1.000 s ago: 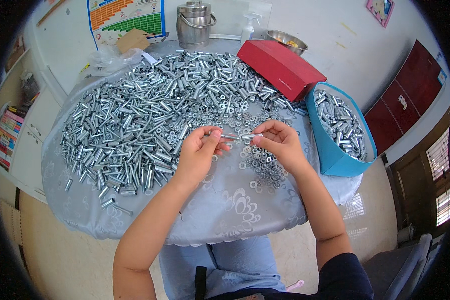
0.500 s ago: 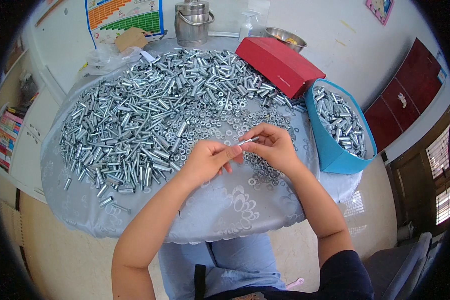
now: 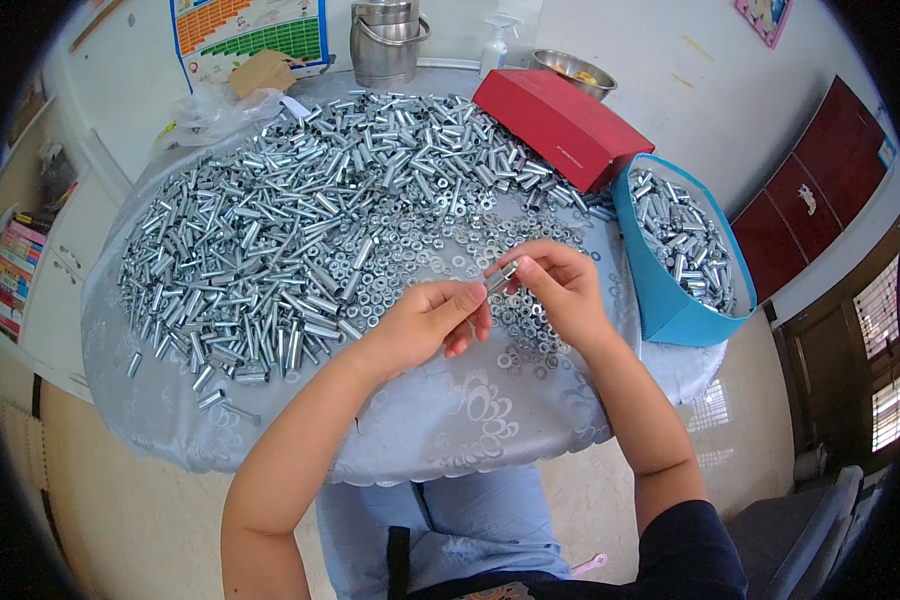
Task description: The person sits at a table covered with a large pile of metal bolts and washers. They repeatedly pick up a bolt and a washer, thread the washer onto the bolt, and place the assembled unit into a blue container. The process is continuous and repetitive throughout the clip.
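In front of the pile, my left hand (image 3: 432,322) and my right hand (image 3: 562,292) meet over the near part of the table. Between their fingertips is a small shiny metal sleeve anchor (image 3: 501,278), held slanted. My left thumb and finger pinch its lower end, while my right thumb and fingers close on the upper end. Fingers cover parts of it. Behind and around my hands lie loose nuts and washers (image 3: 410,250). A large heap of metal sleeves and bolts (image 3: 270,220) spreads over the left and back of the table.
To the right stands a blue fabric bin (image 3: 660,300) full of metal anchors. A red box (image 3: 565,125) lies behind it, near a steel bowl (image 3: 580,72), a spray bottle (image 3: 497,45) and a metal pail (image 3: 385,45). A patterned grey cloth (image 3: 420,430) covers the table.
My right hand has shifted slightly, its thumb now on the upper end of the anchor. The anchor has tilted more steeply and shows more between the fingertips.
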Motion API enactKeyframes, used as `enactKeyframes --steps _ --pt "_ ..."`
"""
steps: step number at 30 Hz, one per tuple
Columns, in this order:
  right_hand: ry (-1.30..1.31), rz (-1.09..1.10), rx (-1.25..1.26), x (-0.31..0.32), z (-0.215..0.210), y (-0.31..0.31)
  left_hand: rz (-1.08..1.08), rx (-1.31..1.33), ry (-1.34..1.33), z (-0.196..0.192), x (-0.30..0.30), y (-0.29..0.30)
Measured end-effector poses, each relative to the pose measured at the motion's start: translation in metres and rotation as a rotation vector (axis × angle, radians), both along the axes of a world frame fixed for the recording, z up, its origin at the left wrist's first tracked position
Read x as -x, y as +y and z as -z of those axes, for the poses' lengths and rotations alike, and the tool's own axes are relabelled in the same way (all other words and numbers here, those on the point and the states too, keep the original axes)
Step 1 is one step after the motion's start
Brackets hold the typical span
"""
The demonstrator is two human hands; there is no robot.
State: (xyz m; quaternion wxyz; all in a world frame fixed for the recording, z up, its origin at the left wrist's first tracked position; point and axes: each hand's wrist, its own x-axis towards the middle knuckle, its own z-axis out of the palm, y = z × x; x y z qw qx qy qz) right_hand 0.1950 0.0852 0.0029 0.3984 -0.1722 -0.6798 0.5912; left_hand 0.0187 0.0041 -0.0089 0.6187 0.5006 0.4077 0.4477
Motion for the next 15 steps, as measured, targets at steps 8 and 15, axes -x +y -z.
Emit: enactKeyframes --steps 8,15 --pt "-0.021 0.065 -0.186 -0.001 0.0042 -0.0034 0.015 0.059 -0.011 0.0026 -0.0004 0.0" --pt "-0.14 0.217 -0.539 0.0026 -0.0005 -0.0059 -0.031 0.111 -0.22 0.0087 -0.0052 0.0044"
